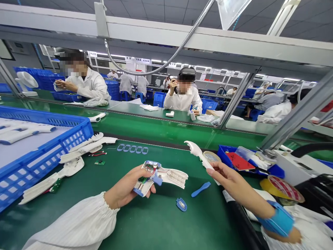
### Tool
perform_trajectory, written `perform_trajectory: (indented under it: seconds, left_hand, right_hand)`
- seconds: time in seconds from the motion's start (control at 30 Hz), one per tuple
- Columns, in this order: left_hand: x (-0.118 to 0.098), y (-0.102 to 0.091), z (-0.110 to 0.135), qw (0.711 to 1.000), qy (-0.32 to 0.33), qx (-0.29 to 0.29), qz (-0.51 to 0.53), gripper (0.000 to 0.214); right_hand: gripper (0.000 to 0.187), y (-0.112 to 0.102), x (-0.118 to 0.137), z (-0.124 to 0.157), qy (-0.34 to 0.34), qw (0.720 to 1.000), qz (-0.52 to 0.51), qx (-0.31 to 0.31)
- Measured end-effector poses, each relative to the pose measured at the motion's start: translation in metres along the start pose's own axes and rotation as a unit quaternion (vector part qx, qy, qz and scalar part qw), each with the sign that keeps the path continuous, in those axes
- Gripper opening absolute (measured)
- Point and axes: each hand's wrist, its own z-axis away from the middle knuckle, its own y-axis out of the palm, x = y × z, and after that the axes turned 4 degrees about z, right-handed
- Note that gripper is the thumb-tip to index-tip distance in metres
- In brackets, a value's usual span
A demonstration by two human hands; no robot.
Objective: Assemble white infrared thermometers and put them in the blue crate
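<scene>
My left hand (pixel 127 185) grips a white plastic housing (pixel 173 175), which is open and shows a small circuit board, thin wires and blue parts inside. My right hand (pixel 229 180) holds a curved white plastic shell (pixel 197 153) at its lower end, and a blue band (pixel 277 218) circles that wrist. Between my hands, a blue paddle-shaped plastic part (pixel 201 189) and a small blue oval part (pixel 181 204) lie on the green bench mat (pixel 161 222). Several white shells (pixel 87 147) and a small green circuit board (pixel 99 162) lie to the left.
A blue plastic crate (pixel 65 139) holding white shells stands at the left. A blue tray (pixel 229 154) and tape rolls (pixel 282 189) sit at the right. Co-workers (pixel 183 97) work at a facing green bench beyond a metal frame (pixel 182 38).
</scene>
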Motion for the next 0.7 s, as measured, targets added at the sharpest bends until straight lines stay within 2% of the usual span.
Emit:
perform_trajectory:
  seconds: [0.07,0.17,0.27,0.4,0.47,0.53,0.7]
  left_hand:
    - [0.002,0.001,0.001,0.999,-0.006,0.010,-0.030,0.024]
    - [0.007,0.003,0.003,0.997,0.011,0.027,-0.070,0.027]
    - [0.012,0.007,0.006,0.994,0.053,0.045,-0.082,0.026]
    - [0.018,0.011,0.011,0.993,0.087,0.068,-0.035,0.026]
    - [0.020,0.013,0.014,0.991,0.097,0.094,-0.017,0.031]
    - [0.022,0.015,0.017,0.986,0.109,0.122,-0.017,0.035]
    - [0.023,0.017,0.022,0.982,0.113,0.148,-0.024,0.039]
  right_hand:
    - [0.032,0.001,0.005,0.015,-0.033,0.999,-0.002,-0.010]
    - [0.024,0.010,0.012,0.035,-0.138,0.984,0.094,-0.058]
    - [0.024,0.024,0.019,0.047,-0.259,0.940,0.183,-0.125]
    - [0.026,0.041,0.028,0.052,-0.360,0.872,0.274,-0.186]
    - [0.026,0.047,0.032,0.053,-0.394,0.838,0.313,-0.211]
    - [0.025,0.051,0.035,0.054,-0.412,0.817,0.334,-0.227]
    - [0.024,0.058,0.037,0.051,-0.409,0.809,0.347,-0.241]
